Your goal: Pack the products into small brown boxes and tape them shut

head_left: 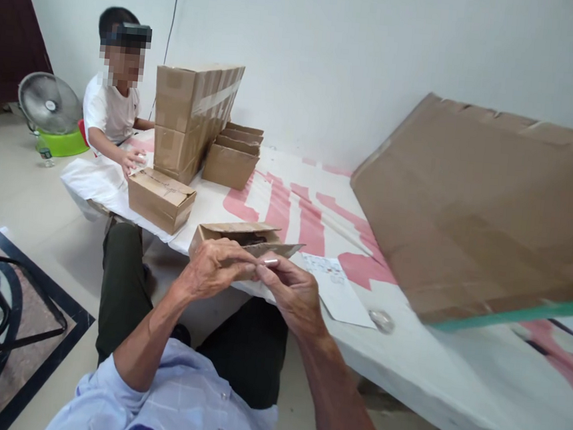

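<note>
My left hand point(212, 267) and my right hand point(297, 291) meet above the table's front edge, both with fingers closed in a pinch. A small, shiny, whitish piece point(270, 262) shows at the fingertips of my right hand; its kind is too small to make out. My left fingertips touch my right ones, and what they grip is hidden. Just behind my hands lies a cardboard box point(238, 227) with its flap raised and something dark inside. To the right of my right hand are a printed paper sheet point(344, 297) and a small, clear, roundish thing point(381, 320).
A closed carton point(160, 197) stands left, before stacked cartons point(178, 102) and an opened carton point(231, 163). A big cardboard sheet point(487, 212) fills the right side. Another person point(112, 109) sits at the far left, one hand near the closed carton. A fan point(50, 104) stands behind.
</note>
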A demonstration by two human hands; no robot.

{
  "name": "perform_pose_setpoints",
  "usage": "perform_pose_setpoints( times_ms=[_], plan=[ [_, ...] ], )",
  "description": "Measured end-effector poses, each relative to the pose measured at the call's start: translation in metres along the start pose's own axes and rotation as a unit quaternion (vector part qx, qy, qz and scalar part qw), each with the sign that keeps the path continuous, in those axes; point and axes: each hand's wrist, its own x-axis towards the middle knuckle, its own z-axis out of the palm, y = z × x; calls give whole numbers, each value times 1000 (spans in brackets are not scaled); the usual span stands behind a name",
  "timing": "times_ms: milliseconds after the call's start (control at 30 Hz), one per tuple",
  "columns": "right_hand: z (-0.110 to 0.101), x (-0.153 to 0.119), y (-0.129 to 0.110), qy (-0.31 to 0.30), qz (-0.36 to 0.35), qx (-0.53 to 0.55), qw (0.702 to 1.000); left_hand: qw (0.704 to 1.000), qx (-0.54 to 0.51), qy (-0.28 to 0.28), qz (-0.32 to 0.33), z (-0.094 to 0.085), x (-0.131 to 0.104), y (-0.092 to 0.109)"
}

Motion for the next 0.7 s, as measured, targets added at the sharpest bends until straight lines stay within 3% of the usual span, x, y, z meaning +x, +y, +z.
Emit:
perform_pose_setpoints(
  times_ms=[200, 367, 467, 700],
  plan=[
    [-3, -4, 3, 17, 29, 9, 999, 996, -26, 67, -56, -9, 0, 1],
    [8, -3, -7, 24, 24, 26, 999, 997, -56, 56, -6, -17, 0, 16],
    [12, -3, -16, 0, 12, 24, 1000, 995, -68, 71, -17, -18, 1, 23],
    [8, -14, -37, 3, -62, 36, 997, 982, -20, 168, -87, -16, 1, 31]
  ],
)
